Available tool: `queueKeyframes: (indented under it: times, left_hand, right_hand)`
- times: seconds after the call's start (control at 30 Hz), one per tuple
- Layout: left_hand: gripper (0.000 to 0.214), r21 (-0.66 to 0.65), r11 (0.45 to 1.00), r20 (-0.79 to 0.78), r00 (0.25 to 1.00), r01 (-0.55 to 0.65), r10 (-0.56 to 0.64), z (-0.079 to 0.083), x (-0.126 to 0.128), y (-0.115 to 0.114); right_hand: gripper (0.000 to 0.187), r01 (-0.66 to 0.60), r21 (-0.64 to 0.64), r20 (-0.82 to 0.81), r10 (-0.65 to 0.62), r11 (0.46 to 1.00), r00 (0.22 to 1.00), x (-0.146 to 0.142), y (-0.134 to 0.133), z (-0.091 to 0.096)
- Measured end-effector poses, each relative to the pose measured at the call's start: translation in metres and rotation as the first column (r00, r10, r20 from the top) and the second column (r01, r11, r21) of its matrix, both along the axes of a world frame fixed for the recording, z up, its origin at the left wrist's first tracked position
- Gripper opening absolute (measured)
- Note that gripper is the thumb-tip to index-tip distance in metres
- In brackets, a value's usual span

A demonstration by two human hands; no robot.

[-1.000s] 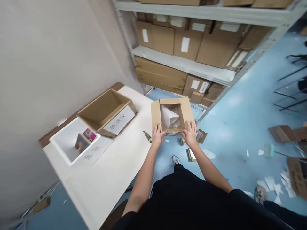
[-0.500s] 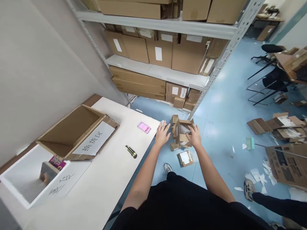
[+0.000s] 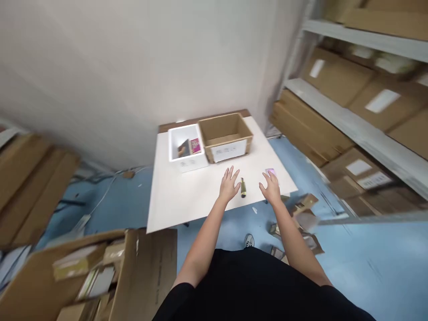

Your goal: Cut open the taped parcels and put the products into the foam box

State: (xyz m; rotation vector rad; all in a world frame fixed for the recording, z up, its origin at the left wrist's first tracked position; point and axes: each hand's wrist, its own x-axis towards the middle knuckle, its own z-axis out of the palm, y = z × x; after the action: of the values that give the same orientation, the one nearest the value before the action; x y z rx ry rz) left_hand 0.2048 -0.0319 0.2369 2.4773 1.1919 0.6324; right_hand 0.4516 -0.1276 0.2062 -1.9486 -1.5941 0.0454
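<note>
My left hand [image 3: 228,185] is over the white table [image 3: 187,196], fingers spread and holding nothing. Just to its right lies a yellow and black box cutter [image 3: 243,188]. My right hand [image 3: 270,187] hovers near the table's front right edge, also with fingers apart and nothing in them. Right behind its fingertips is a small pink and purple item [image 3: 271,171], partly covered by the hand. Farther back stand a white bin [image 3: 185,165] with a purple packet [image 3: 195,146] and a dark flat item inside, and an open cardboard box [image 3: 230,150] with a paper label.
At the lower left, a large cardboard box [image 3: 122,272] holds several small parcels. Opened cartons [image 3: 306,203] lie on the blue floor below my right arm. Metal shelving [image 3: 354,118] loaded with boxes runs along the right, and a wall rises behind the table.
My view has swung left, from the floor cartons and shelving to the table. Both hands have moved from beside a small opened carton to the table's front edge, empty.
</note>
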Motion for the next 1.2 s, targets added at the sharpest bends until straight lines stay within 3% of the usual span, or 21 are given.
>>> queueKeyframes:
  times: [0.17, 0.3, 0.43, 0.57, 0.67, 0.77, 0.9, 1.03, 1.2]
  left_hand:
    - [0.065, -0.018, 0.939, 0.024, 0.939, -0.342, 0.343, -0.003, -0.172, 0.001]
    - [0.065, -0.035, 0.82, 0.03, 0.819, -0.572, 0.573, -0.002, -0.307, -0.028]
    - [0.065, -0.042, 0.625, 0.022, 0.624, -0.78, 0.781, -0.001, -0.432, -0.088]
    - [0.064, -0.046, 0.356, 0.019, 0.356, -0.933, 0.934, -0.002, -0.532, -0.169]
    - [0.065, -0.048, 0.142, 0.026, 0.141, -0.989, 0.99, -0.002, -0.585, -0.228]
    - [0.066, -0.071, -0.038, 0.026, -0.04, -0.997, 0.999, -0.004, -0.621, -0.273]
    - [0.068, -0.119, -0.175, 0.026, -0.179, -0.977, 0.983, -0.012, -0.652, -0.301]
    - [0.069, -0.152, -0.232, 0.001, -0.235, -0.961, 0.972, -0.03, -0.677, -0.296]
    - [0.072, -0.258, -0.27, -0.05, -0.266, -0.928, 0.963, -0.071, -0.715, -0.26]
  right_hand:
    - [0.055, -0.33, -0.007, 0.011, 0.33, 0.944, 0.944, -0.155, 0.088, 0.011]
    - [0.056, -0.583, -0.001, 0.007, 0.583, 0.812, 0.812, -0.303, 0.127, 0.013]
    - [0.059, -0.791, -0.023, -0.012, 0.791, 0.612, 0.612, -0.454, 0.133, 0.013]
    - [0.06, -0.932, -0.07, -0.024, 0.933, 0.357, 0.359, -0.593, 0.113, 0.016]
    - [0.062, -0.981, -0.103, -0.018, 0.986, 0.162, 0.165, -0.682, 0.087, 0.02]
    - [0.068, -0.992, -0.127, -0.03, 1.0, -0.002, 0.002, -0.752, 0.064, 0.021]
    - [0.07, -0.988, -0.058, -0.108, 0.985, -0.141, -0.134, -0.82, 0.055, 0.01]
    - [0.069, -0.979, 0.001, -0.171, 0.965, -0.202, -0.199, -0.873, 0.07, -0.017]
    - [0.068, -0.981, -0.073, -0.257, 0.954, -0.178, -0.154, -0.926, 0.103, -0.061]
